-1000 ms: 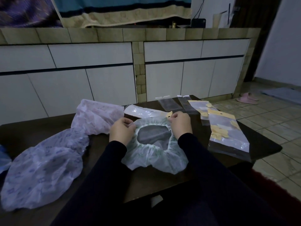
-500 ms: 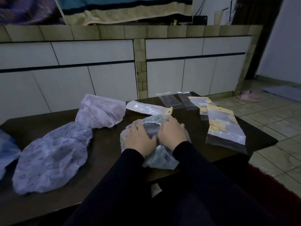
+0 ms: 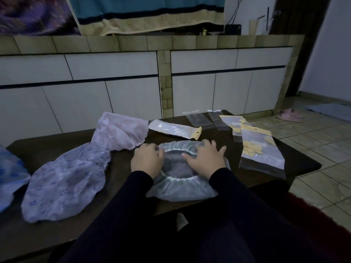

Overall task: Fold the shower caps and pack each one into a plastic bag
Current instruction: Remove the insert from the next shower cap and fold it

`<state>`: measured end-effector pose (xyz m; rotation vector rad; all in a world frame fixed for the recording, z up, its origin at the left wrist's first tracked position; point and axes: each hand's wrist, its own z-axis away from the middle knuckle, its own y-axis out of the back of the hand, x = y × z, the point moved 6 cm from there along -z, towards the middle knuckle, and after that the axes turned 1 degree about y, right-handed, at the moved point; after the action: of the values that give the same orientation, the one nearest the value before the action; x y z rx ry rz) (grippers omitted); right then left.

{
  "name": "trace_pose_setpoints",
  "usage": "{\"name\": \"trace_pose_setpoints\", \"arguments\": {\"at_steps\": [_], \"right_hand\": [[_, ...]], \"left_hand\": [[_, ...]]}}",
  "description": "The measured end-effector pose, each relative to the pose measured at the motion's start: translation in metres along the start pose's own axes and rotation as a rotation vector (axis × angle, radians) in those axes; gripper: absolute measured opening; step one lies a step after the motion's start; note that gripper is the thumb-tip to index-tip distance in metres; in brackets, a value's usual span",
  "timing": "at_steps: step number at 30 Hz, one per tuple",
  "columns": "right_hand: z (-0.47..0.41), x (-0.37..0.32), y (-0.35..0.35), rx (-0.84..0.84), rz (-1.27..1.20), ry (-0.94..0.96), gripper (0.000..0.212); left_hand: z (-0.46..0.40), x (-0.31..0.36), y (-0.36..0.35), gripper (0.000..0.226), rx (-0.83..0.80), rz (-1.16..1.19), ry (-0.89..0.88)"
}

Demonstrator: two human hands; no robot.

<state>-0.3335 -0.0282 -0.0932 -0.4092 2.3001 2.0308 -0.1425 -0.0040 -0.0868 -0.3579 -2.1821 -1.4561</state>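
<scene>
On the dark table [image 3: 296, 164], a clear shower cap [image 3: 182, 188] with a white gathered elastic rim is lying near the front edge, about in the middle of it. Its opening is facing up, so the dark surface is showing through the ring.

The left hand [image 3: 147, 161] is resting on the left side of this cap. Its fingers [image 3: 157, 150] are curling around the far left part of the elastic rim and are gripping it. The right hand [image 3: 206, 160] is lying flat on the right side of the cap with the fingers spread and open, pressing the plastic down; it is not closing around anything. Both arms are wearing dark sleeves [image 3: 237, 188].

To the left of the cap, a big pale purple shower cap [image 3: 66, 179] with a small pattern is spreading toward the front left part of the table. A second, pinkish shower cap [image 3: 121, 131] is lying behind it, nearer to the back edge, and the two are touching each other. At the left edge a blue piece of plastic [image 3: 9, 177] is only partly showing.

Just behind the hands, a white packed bag [image 3: 174, 129] with a yellow end is lying across the table. Near the back right corner, two narrow clear plastic bags [image 3: 197, 119] are lying side by side. Along the right edge, two bags with yellow headers [image 3: 260, 149] are overlapping, the nearer one on top of the farther one.

Behind the table, white cabinet doors [image 3: 133, 95] under a tiled counter are filling the background. On the tiled floor [image 3: 313, 141] to the right, pink slippers [image 3: 290, 114] are lying.
</scene>
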Motion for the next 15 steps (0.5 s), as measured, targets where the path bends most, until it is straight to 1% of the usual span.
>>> {"name": "trace_pose_setpoints", "arguments": {"at_steps": [1,2,4,5,6,8,9,11,13,15], "right_hand": [[-0.003,-0.006,0.010,0.040,0.015,0.003,0.066],[-0.007,-0.012,0.020,0.077,0.031,0.006,0.059],[-0.018,-0.022,0.035,0.129,0.022,0.005,0.046],[-0.025,-0.022,0.037,0.123,-0.036,-0.008,0.040],[-0.031,-0.021,0.035,0.086,-0.121,-0.027,0.035],[-0.040,-0.014,0.024,-0.047,-0.251,-0.061,0.029],[-0.042,-0.013,0.019,-0.119,-0.266,-0.060,0.027],[-0.041,-0.010,0.009,-0.215,-0.253,-0.068,0.028],[-0.042,-0.008,0.007,-0.218,-0.258,-0.081,0.032],[-0.042,-0.012,0.011,-0.170,-0.341,-0.058,0.028]], "left_hand": [[-0.004,-0.001,0.004,0.036,0.038,-0.051,0.009],[-0.009,-0.001,0.006,0.038,0.043,-0.098,0.033],[-0.017,-0.003,0.004,0.040,-0.003,-0.193,0.072],[-0.022,-0.004,0.000,0.041,-0.048,-0.245,0.076],[-0.026,-0.005,-0.005,0.042,-0.103,-0.292,0.079],[-0.033,-0.010,-0.017,0.042,-0.210,-0.342,0.085],[-0.036,-0.013,-0.022,0.040,-0.252,-0.315,0.085],[-0.038,-0.015,-0.030,0.033,-0.313,-0.171,0.082],[-0.038,-0.013,-0.028,0.022,-0.284,-0.006,0.054],[-0.036,-0.009,-0.020,0.006,-0.208,0.114,0.022]]}}
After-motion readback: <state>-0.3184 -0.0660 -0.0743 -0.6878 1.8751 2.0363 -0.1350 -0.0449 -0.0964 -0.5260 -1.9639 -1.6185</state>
